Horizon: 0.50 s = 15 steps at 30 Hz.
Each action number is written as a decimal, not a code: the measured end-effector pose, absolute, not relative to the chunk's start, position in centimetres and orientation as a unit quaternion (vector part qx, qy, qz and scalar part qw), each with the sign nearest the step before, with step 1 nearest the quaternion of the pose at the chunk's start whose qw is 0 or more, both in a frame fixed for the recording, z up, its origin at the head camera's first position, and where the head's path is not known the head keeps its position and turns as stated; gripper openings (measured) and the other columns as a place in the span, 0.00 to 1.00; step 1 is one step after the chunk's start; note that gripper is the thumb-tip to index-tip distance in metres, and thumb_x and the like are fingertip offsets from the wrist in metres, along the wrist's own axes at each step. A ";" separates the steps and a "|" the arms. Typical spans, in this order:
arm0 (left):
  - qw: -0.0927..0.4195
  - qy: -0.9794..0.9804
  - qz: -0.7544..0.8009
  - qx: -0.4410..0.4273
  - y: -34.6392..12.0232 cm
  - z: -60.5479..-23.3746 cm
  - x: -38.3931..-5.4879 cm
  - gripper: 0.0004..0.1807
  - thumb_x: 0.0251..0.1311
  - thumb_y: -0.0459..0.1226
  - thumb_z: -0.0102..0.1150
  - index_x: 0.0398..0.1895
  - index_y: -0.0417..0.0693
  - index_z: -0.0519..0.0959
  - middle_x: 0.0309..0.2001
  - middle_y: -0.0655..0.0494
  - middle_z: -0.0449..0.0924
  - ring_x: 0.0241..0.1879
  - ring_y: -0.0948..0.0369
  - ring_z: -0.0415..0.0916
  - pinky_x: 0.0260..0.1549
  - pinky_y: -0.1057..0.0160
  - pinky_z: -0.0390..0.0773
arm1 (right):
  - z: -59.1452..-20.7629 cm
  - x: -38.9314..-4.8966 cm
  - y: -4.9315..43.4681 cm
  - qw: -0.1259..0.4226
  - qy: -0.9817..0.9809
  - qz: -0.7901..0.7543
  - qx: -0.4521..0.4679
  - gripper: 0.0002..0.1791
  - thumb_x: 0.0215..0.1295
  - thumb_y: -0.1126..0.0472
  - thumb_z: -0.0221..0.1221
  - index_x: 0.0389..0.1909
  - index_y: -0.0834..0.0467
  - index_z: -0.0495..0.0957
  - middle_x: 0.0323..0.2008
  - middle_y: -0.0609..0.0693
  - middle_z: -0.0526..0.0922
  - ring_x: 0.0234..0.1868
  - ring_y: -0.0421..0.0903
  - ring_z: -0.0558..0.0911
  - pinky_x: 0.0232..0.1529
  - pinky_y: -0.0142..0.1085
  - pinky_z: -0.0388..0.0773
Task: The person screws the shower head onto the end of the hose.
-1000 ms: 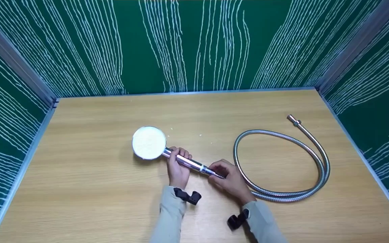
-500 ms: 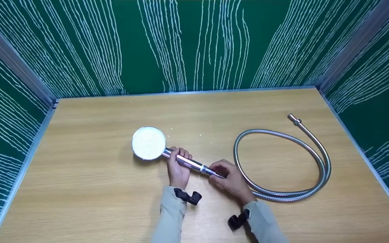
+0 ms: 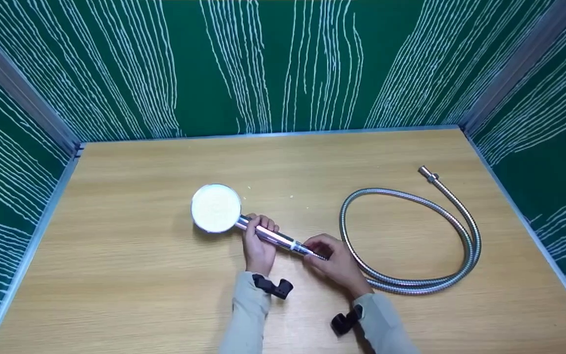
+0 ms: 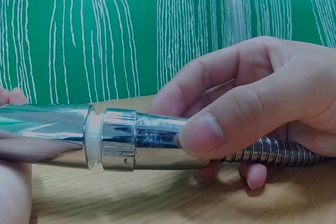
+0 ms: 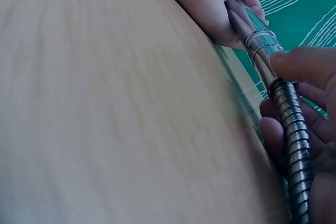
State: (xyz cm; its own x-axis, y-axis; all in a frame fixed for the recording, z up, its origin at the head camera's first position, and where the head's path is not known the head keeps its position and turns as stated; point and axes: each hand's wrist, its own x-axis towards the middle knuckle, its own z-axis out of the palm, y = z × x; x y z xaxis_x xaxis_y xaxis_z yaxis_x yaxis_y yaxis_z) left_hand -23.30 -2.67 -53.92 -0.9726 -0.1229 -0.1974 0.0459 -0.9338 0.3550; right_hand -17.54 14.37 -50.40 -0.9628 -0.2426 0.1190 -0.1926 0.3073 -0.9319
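Note:
A chrome handheld shower head (image 3: 215, 208) with a round white face lies left of centre in the head view, its handle slanting down to the right. My left hand (image 3: 260, 248) grips that handle (image 3: 273, 237). At the handle's lower end, my right hand (image 3: 334, 258) pinches the tapered chrome hose connector (image 4: 157, 140) between thumb and fingers. A white ring (image 4: 94, 139) shows between handle and connector in the left wrist view. Out of the connector runs the ribbed metal shower hose (image 5: 296, 135), passing under my right palm. Part of the connector is hidden by the thumb.
The rest of the hose lies in a loop on the wooden table (image 3: 140, 295) at the right, its free end fitting (image 3: 428, 174) pointing to the back. Green panels (image 3: 273, 64) with white lines surround the table at back and sides. Small white specks dot the tabletop.

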 end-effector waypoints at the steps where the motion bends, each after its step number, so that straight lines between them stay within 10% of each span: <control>1: 0.043 -0.178 -0.977 0.110 -2.7 -53.9 -23.3 0.09 0.66 0.30 0.33 0.29 0.51 0.60 0.19 0.58 0.61 0.20 0.63 0.58 0.24 0.66 0.59 | -50.4 -17.5 14.4 0.023 0.809 -0.572 -0.133 0.13 0.51 0.73 0.65 0.40 0.68 0.79 0.34 0.59 0.82 0.34 0.40 0.78 0.38 0.28 0.74; 15: 0.044 -0.183 -0.976 0.106 -2.8 -54.1 -23.3 0.08 0.66 0.30 0.34 0.30 0.51 0.59 0.20 0.58 0.61 0.21 0.63 0.59 0.26 0.66 0.60 | -50.2 -17.5 14.3 0.033 0.811 -0.571 -0.122 0.17 0.47 0.72 0.68 0.40 0.66 0.79 0.36 0.56 0.81 0.37 0.43 0.78 0.42 0.30 0.75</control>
